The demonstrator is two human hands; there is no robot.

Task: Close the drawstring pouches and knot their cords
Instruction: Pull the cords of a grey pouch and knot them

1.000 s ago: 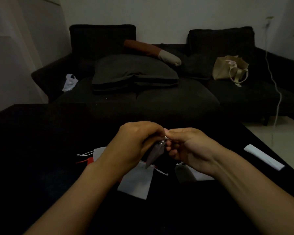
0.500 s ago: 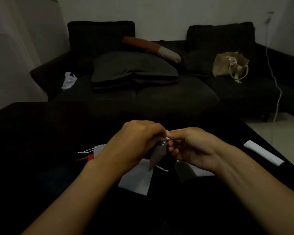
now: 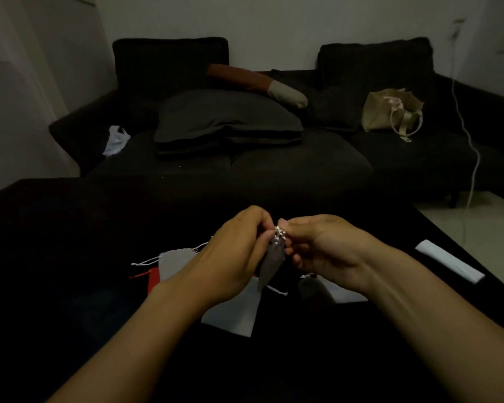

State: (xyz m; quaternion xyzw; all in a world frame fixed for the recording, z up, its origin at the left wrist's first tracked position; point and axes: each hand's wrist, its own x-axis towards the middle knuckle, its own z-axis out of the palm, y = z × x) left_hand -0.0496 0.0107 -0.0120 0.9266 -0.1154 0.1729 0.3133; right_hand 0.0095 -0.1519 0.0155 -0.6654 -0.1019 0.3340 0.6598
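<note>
pouches point(image 3: 233, 309) on table point(image 3: 70, 228) | sofa point(image 3: 274, 164) behind table

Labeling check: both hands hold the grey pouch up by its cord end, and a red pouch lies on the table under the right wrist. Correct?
Not quite. In the head view the red pouch lies by the left wrist. The left hand and right hand do hold the grey pouch at its cords.
</note>
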